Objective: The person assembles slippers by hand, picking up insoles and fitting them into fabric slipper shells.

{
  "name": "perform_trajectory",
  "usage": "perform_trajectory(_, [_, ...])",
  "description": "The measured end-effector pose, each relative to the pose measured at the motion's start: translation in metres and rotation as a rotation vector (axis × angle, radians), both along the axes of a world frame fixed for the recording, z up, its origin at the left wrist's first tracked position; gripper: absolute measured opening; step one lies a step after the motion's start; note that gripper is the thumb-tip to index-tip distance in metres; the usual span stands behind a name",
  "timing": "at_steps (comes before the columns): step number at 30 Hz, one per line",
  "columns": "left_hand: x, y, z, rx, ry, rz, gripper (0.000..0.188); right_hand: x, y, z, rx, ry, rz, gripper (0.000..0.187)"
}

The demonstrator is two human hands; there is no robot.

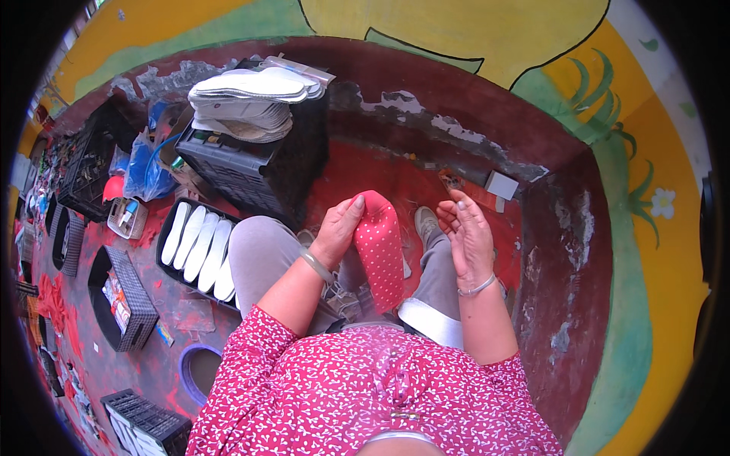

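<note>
My left hand pinches the top edge of a red insole-shaped cloth piece with white dots. The piece hangs down in front of my body, between my knees. To its right, apart from it, my right hand is raised with the fingers loosely bent and spread, and nothing shows in it.
White insoles are piled on a black crate ahead on the left. Below it, several white insoles stand in a black basket beside my left knee. More baskets and a purple-rimmed bucket are at left. A dark red wall closes the right.
</note>
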State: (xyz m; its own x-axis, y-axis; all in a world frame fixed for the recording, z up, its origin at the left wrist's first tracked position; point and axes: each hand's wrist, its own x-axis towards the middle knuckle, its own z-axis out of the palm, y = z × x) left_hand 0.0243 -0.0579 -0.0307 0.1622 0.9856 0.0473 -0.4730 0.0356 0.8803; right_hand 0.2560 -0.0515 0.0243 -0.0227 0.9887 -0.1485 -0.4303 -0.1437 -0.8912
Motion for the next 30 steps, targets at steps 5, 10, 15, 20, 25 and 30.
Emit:
perform_trajectory(5, [0.015, -0.001, -0.004, 0.162, 0.175, 0.052, 0.029, -0.047, -0.024, 0.003, 0.194, -0.307, 0.193, 0.044])
perform_trajectory(10, [0.022, -0.015, 0.008, 0.499, 0.6, -0.089, 0.021, -0.059, -0.017, -0.034, 0.263, -0.563, -0.042, 0.029])
perform_trajectory(15, [0.021, -0.021, 0.004, 0.408, 0.428, -0.077, 0.024, -0.029, 0.015, -0.045, -0.072, -0.28, -0.144, 0.036])
perform_trajectory(20, [0.013, -0.006, 0.005, 0.164, 0.245, 0.154, 0.027, -0.029, 0.007, -0.022, -0.022, -0.25, -0.025, 0.026])
perform_trajectory(25, [0.015, -0.004, 0.003, 0.203, 0.425, 0.063, 0.029, -0.052, -0.014, -0.024, 0.346, -0.613, 0.132, 0.021])
perform_trajectory(30, [0.023, -0.013, 0.006, -0.013, 0.355, -0.181, 0.034, -0.048, 0.007, -0.033, 0.189, -0.352, -0.088, 0.015])
